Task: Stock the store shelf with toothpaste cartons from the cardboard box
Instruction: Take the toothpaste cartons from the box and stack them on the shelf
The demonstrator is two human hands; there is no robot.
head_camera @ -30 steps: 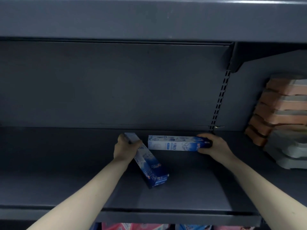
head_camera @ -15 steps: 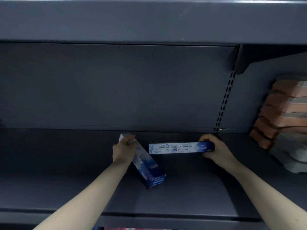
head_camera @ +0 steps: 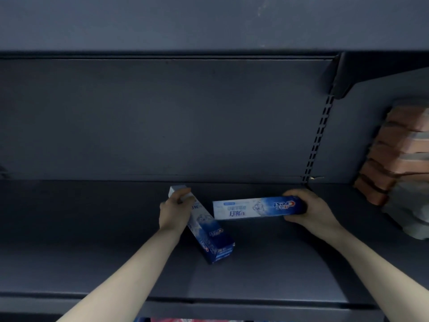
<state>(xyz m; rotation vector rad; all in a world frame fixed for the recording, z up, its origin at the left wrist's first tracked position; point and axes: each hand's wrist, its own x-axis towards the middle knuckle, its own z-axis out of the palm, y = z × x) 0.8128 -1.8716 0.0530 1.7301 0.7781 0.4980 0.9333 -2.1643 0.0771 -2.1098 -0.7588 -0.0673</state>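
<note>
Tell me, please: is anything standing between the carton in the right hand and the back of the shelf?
Nothing visible does. The right hand grips the sideways carton by its blue end, and the shelf behind it looks bare up to the back panel. The left hand's carton lies to its left, angled toward the front, not behind it.

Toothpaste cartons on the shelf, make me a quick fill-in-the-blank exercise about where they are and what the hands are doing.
1. The left hand grips the ____ carton.
2. The right hand grips the level carton at its ____ end.
3. Both cartons are on the dark ____.
4. The stacked packs are to the ____ of both cartons.

Missing words: angled; blue; shelf; right
</note>
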